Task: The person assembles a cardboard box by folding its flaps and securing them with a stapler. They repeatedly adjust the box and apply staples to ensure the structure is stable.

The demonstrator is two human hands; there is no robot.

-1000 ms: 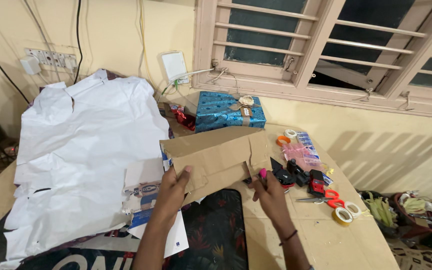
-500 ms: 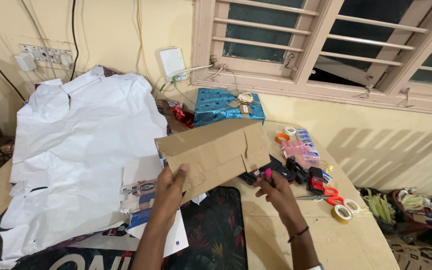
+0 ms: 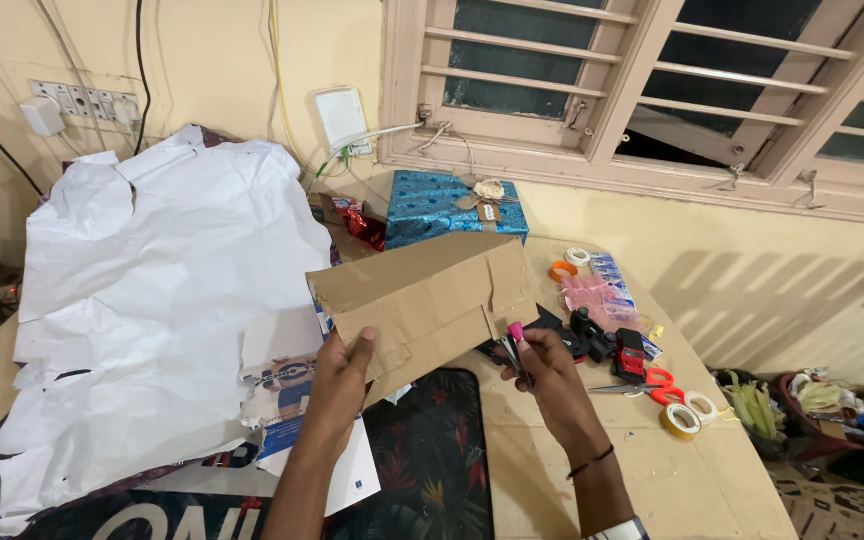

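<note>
My left hand [image 3: 344, 372] grips the lower left edge of a brown cardboard piece [image 3: 422, 296] and holds it raised and tilted above the table. My right hand [image 3: 544, 372] holds a small tool with a pink end [image 3: 515, 333] against the cardboard's lower right edge. Beyond the cardboard sits a blue gift-wrapped box [image 3: 450, 205] with a tag and bow on top.
A large crumpled white paper sheet [image 3: 152, 300] covers the table's left side. A dark floral mat [image 3: 432, 460] lies under my hands. Red-handled scissors [image 3: 652, 380], tape rolls [image 3: 682, 420] and small black tools [image 3: 592, 335] lie at the right. A wall and window stand behind.
Both hands have lifted the cardboard higher and tilted it up. My right hand stays at its lower right edge with the pink-ended tool.
</note>
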